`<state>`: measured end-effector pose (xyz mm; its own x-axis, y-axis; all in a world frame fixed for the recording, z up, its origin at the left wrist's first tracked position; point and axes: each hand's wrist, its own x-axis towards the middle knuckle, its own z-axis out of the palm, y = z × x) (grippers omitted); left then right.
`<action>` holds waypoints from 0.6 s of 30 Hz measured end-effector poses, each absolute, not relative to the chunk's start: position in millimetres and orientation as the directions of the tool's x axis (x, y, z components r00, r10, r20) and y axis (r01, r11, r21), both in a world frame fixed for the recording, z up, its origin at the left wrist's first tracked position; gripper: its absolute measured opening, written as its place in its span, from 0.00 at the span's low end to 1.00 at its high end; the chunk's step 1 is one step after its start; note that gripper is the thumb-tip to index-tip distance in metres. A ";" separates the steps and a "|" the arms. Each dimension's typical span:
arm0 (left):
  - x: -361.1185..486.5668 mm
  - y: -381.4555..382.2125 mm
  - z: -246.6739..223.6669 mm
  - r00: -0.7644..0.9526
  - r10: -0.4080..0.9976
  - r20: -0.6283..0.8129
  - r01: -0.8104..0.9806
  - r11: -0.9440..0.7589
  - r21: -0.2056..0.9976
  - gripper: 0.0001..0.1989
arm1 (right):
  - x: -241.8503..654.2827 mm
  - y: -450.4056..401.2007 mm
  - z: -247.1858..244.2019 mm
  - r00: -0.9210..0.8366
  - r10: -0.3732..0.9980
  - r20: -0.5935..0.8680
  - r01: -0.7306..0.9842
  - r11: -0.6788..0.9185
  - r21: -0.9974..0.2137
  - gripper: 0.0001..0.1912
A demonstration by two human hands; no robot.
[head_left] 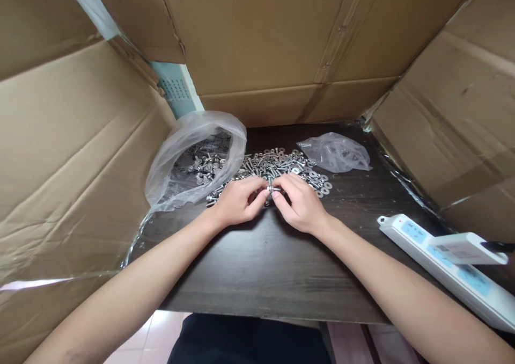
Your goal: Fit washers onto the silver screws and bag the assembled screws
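In front of me both hands meet fingertip to fingertip at a small silver bolt (271,189). My left hand (240,200) pinches its head end between thumb and forefinger. The fingers of my right hand (300,200) close around the threaded end; whether a nut or washer sits on it is too small to tell. Just behind my hands spreads a loose heap of metal bolts, nuts and washers (271,163). On the left, a clear plastic bag (161,187) lies with its wide mouth facing me and more bolts with washers (207,166) inside.
A smaller crumpled plastic bag (336,153) lies behind the heap on the right. At the right edge of the dark table (249,267) is a white power strip (426,246) with a plugged-in adapter (466,248). Cardboard walls (273,36) enclose the back and sides.
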<state>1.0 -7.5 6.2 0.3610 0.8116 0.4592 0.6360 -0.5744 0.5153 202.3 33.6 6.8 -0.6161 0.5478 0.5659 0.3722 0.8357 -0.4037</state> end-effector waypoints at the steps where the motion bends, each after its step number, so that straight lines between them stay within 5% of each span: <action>1: 1.1 -7.5 6.4 0.365 0.809 0.460 0.636 -0.578 0.512 0.11 | 202.0 33.7 6.7 -0.621 0.546 0.562 0.372 0.837 -0.402 0.06; 18: 1.6 -7.9 5.9 0.362 0.812 0.458 0.649 -0.572 0.502 0.10 | 201.5 33.7 4.8 -0.617 0.544 0.568 0.383 0.839 -0.387 0.05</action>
